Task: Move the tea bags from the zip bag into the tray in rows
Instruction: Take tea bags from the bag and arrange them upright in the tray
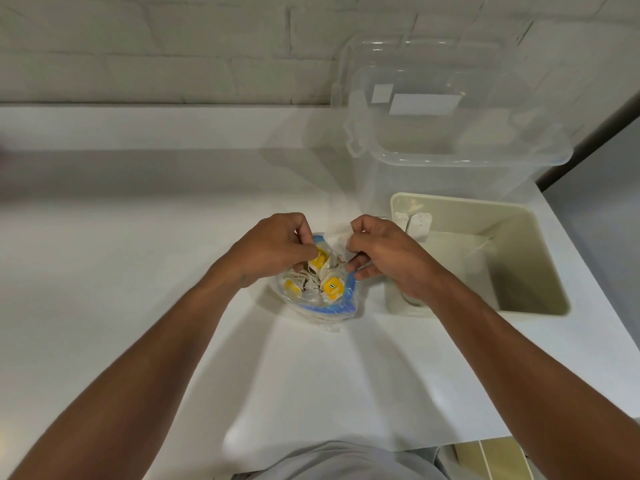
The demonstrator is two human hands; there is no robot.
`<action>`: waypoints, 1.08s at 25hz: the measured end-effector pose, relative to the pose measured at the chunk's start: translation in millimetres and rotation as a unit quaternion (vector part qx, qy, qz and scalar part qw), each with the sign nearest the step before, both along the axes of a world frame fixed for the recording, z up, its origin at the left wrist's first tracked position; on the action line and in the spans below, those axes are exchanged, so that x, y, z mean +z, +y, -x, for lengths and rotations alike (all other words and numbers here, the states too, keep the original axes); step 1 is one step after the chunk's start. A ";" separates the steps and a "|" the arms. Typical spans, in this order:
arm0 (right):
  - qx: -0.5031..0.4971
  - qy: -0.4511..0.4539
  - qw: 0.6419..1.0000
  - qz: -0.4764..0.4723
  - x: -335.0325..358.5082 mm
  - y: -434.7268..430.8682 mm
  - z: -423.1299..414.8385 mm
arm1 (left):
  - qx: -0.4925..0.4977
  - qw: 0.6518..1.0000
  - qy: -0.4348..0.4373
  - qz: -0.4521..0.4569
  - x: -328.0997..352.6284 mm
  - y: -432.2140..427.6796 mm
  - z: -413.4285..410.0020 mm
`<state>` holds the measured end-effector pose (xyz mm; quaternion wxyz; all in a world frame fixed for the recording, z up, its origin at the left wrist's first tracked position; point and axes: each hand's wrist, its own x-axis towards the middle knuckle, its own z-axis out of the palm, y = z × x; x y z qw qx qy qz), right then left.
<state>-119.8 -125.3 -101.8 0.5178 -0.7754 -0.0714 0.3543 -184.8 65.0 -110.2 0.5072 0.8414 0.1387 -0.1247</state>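
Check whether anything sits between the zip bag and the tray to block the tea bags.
Nothing visible does. Only bare counter lies between the zip bag and the tray, whose top is open. The clear container stands behind the tray, off the path.

The zip bag (329, 325) is clear with a blue seal strip (341, 308). Its tea bags (311, 284) are off-white with yellow tags (333, 288). At right the tray (540, 258) is cream. The bench (138, 237) and the far brick wall (173, 46) are white.

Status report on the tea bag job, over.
Left hand and right hand both pinching zip bag mouth open. Tea bags mostly in bag, two in tray, far corner. Nothing blocking tray.
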 end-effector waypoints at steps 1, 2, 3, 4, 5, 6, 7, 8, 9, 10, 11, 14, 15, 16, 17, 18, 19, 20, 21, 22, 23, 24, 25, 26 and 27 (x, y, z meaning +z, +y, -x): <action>-0.002 -0.001 1.000 -0.009 0.6 -0.4 0.3 | -0.005 1.000 -0.004 0.005 0.3 1.0 0.2; -0.002 0.000 1.000 -0.019 1.5 -1.0 0.0 | -0.012 1.000 -0.007 0.006 1.2 2.7 0.6; 0.001 0.000 1.000 -0.026 2.8 -2.3 -0.6 | -0.023 1.000 -0.010 0.005 2.7 4.5 0.6; 0.004 0.000 1.000 -0.030 3.7 -3.3 -2.0 | -0.034 0.999 -0.017 0.004 4.8 6.6 0.4; 0.003 0.001 0.999 -0.032 3.9 -4.0 -3.2 | -0.042 0.999 -0.027 0.004 7.5 8.9 -0.3; -0.002 0.004 0.999 -0.032 4.0 -3.9 -4.4 | -0.047 0.998 -0.035 0.006 10.6 11.4 -0.8; -0.010 0.009 0.999 -0.033 3.8 -3.6 -4.9 | -0.048 0.998 -0.042 0.010 14.1 13.1 -1.0; -0.016 0.015 0.999 -0.034 3.5 -3.0 -5.3 | -0.049 0.998 -0.047 0.014 17.1 14.4 -1.2; -0.018 0.018 0.999 -0.037 3.6 -2.5 -5.1 | -0.052 0.997 -0.049 0.017 19.5 15.4 -1.6; -0.013 0.013 0.999 -0.036 4.2 -2.4 -4.5 | -0.056 0.997 -0.051 0.013 21.4 16.2 -2.3; -0.004 -0.003 1.000 -0.031 5.4 -2.6 -3.7 | -0.057 0.997 -0.053 0.003 22.9 17.0 -3.1; 0.029 -0.110 0.993 0.012 9.0 -6.2 -2.2 | -0.030 0.998 -0.059 0.005 26.1 18.8 -4.4; 0.035 -0.138 0.990 0.020 9.4 -7.1 -2.4 | -0.018 0.998 -0.059 0.021 26.7 19.3 -4.1; 0.035 -0.144 0.989 0.018 9.7 -6.7 -2.9 | -0.008 0.998 -0.058 0.033 26.4 19.9 -3.8; 0.033 -0.138 0.990 0.012 9.9 -6.4 -3.5 | -0.002 0.998 -0.058 0.036 25.8 20.2 -3.4; 0.031 -0.132 0.991 0.007 11.0 -6.4 -3.8 | 0.000 0.998 -0.058 0.034 24.3 20.5 -3.4; 0.035 -0.125 0.992 0.001 13.8 -7.0 -3.3 | 0.001 0.998 -0.058 0.032 23.6 20.4 -3.6; 0.046 -0.105 0.993 -0.015 16.9 -7.6 -3.0 | 0.001 0.998 -0.060 0.030 22.9 19.8 -4.2; 0.067 -0.072 0.994 -0.044 22.1 -7.9 -2.1 | 0.000 0.998 -0.062 0.032 23.3 18.9 -4.7; 0.084 -0.029 0.993 -0.083 26.1 -7.0 -1.0 | -0.002 0.997 -0.064 0.042 24.3 17.6 -5.0; 0.090 -0.010 0.990 -0.108 28.2 -5.6 -0.8 | -0.006 0.996 -0.063 0.063 26.0 15.6 -5.2; 0.083 -0.030 0.991 -0.102 27.9 -3.7 -2.2 | -0.012 0.994 -0.060 0.092 28.0 13.3 -5.2; 0.064 -0.080 0.992 -0.071 25.2 -1.9 -5.0 | -0.020 0.991 -0.058 0.120 30.4 11.2 -4.8; 0.041 -0.118 0.991 -0.042 22.3 -0.9 -7.6 | -0.026 0.989 -0.060 0.135 32.1 10.2 -4.8; 0.026 -0.124 0.991 -0.035 21.2 -1.6 -9.4 | -0.030 0.989 -0.066 0.129 33.6 9.7 -5.4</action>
